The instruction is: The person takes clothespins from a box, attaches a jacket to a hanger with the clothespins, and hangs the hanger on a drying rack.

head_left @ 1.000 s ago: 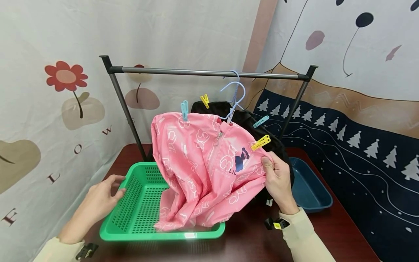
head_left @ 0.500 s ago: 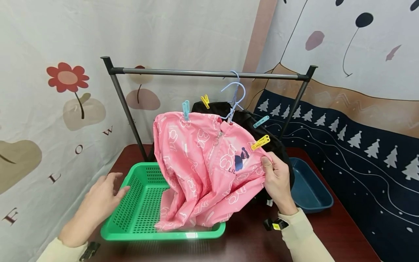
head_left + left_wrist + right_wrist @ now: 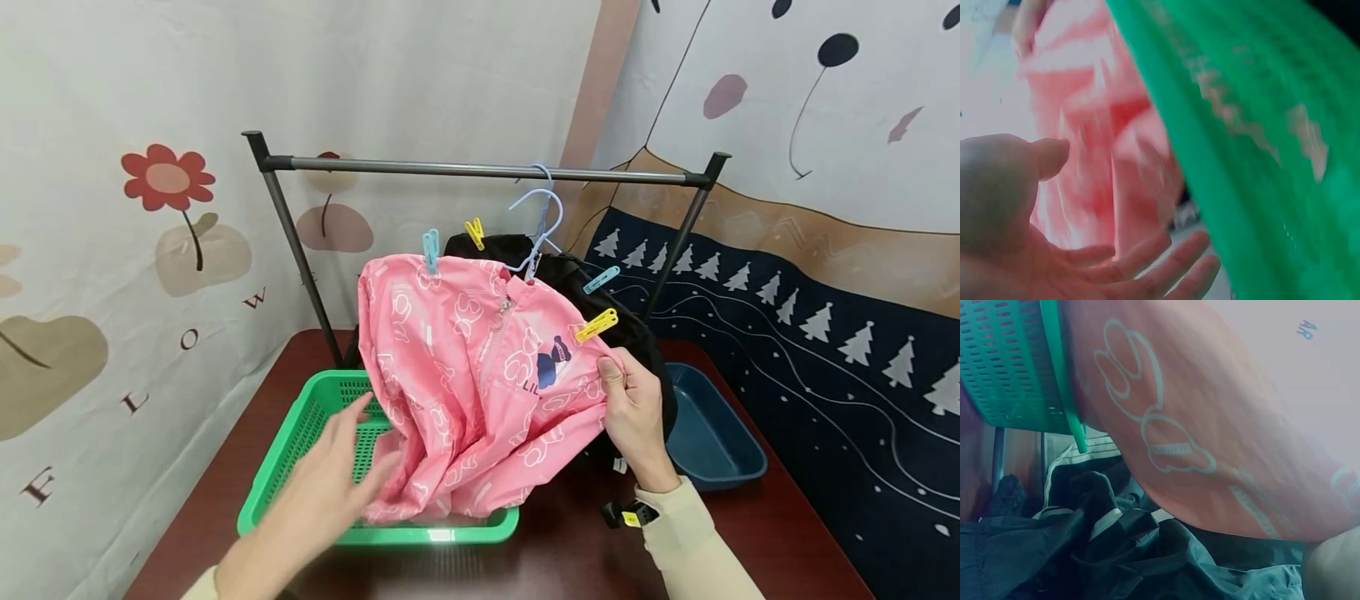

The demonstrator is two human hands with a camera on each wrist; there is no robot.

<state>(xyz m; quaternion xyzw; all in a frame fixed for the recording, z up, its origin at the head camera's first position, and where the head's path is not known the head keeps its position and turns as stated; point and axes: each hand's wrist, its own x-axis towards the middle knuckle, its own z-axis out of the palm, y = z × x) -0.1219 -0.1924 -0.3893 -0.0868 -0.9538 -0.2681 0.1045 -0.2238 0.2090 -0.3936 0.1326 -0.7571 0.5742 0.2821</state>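
Observation:
A pink jacket (image 3: 465,375) with white outline prints and a front zip is on a light blue hanger (image 3: 542,237), whose hook stands in front of the rail, apart from it. A light blue clothespin (image 3: 431,250) and a yellow clothespin (image 3: 597,326) grip its shoulders. My right hand (image 3: 637,412) pinches the jacket's right side between thumb and fingers. Over the green basket (image 3: 375,536), my left hand (image 3: 322,479) is spread with fingers extended, close to the jacket's lower left. In the left wrist view its palm faces the pink cloth, holding nothing.
Behind the jacket, a black garment (image 3: 645,354) hangs from the rack's metal rail (image 3: 420,167), with a yellow clothespin (image 3: 474,233) and a blue clothespin (image 3: 601,279) on it. A dark blue tray (image 3: 712,425) sits at the table's right. Printed cloth walls surround the table.
My left hand has left the basket's left rim and moved right, across the basket toward the jacket. My right hand keeps its pinch on the jacket. The view has shifted slightly.

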